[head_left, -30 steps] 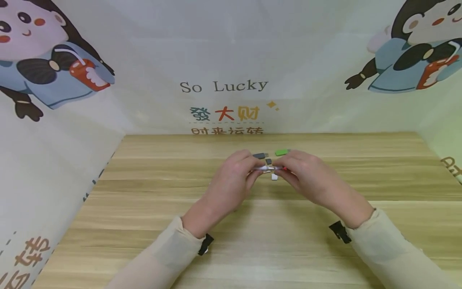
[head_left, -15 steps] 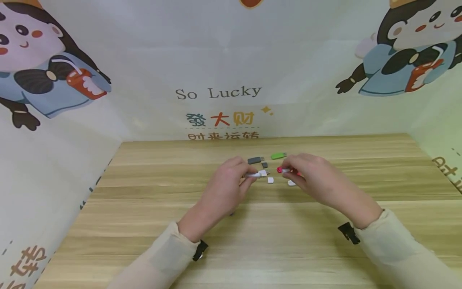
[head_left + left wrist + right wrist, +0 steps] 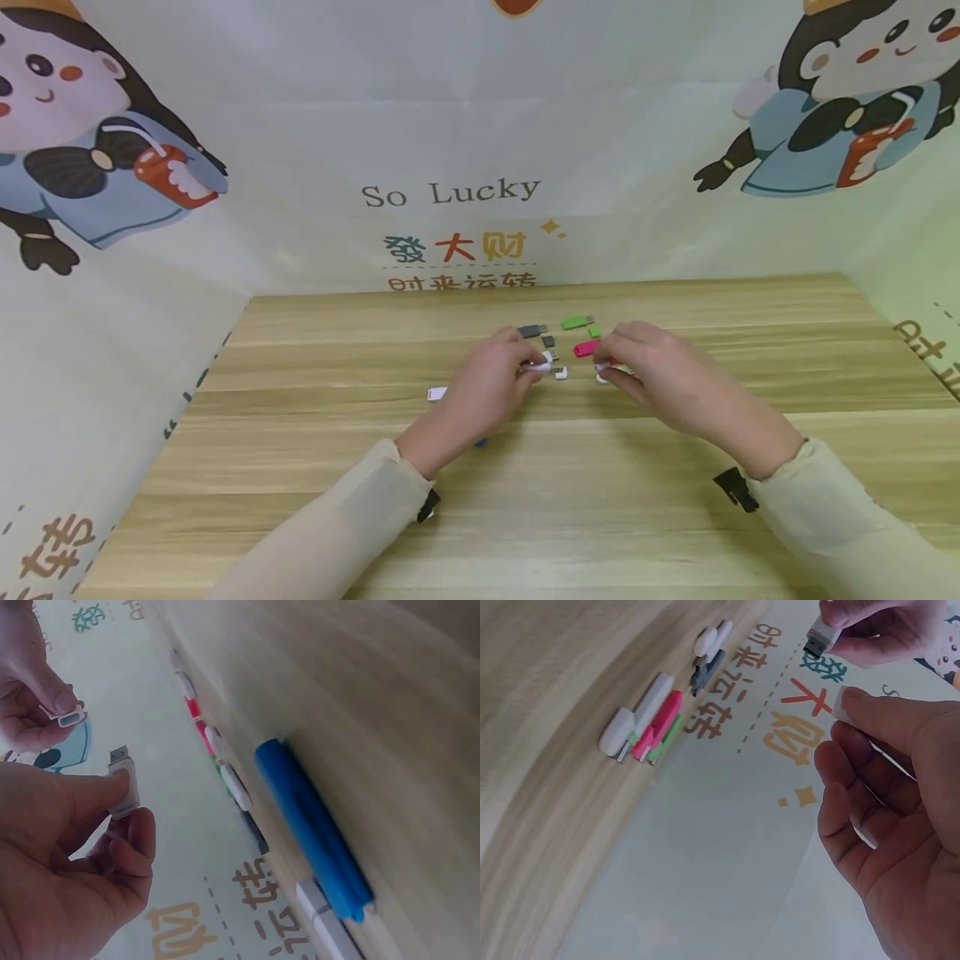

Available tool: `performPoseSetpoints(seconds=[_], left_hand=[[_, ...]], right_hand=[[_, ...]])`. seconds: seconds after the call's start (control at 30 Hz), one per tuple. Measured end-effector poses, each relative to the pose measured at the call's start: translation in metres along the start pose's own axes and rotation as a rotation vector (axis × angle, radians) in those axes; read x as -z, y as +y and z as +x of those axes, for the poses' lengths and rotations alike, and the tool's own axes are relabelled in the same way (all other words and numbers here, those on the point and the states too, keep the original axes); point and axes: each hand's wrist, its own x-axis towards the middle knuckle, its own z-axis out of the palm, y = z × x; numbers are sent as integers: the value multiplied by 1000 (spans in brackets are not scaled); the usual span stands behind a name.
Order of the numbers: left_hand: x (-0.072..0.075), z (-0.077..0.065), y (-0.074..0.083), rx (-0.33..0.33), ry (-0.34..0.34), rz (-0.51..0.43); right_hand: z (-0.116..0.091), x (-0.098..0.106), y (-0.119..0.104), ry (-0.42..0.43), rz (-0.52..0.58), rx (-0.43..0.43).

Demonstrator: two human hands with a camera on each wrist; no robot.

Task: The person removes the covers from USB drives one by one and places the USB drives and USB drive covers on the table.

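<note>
Left wrist: L hand (image 3: 67, 855) pinches USB (image 3: 129, 798), R hand (image 3: 34, 694) pinches cap (image 3: 71, 718), apart.

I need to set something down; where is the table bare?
Bare table: midway between the sleeves, right of the right hand, and left of the white piece beside the left hand. Crowded: between and just beyond the hands, around the green drive, grey drive, pink drive and caps.
</note>
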Motion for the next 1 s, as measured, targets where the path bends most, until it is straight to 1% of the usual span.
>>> performPoseSetpoints(seconds=[0.2,0.37,0.6,0.7,0.77,1.0], left_hand=[[-9,9,0,31,-78,43],[-16,16,1,71,-141,8],[-23,22,-3,102,-198,-22],[-26,23,-4,105,-212,-45],[-27,24,-5,96,-216,-53],[-29,26,-6,116,-263,-43]], right_hand=[[-5,-4,2,3,8,29],[-7,-5,3,-1,-3,32],[-9,-7,2,-29,0,18],[-10,-8,2,-25,4,26],[-10,-9,2,-29,1,24],[-10,-12,2,-49,0,21]])
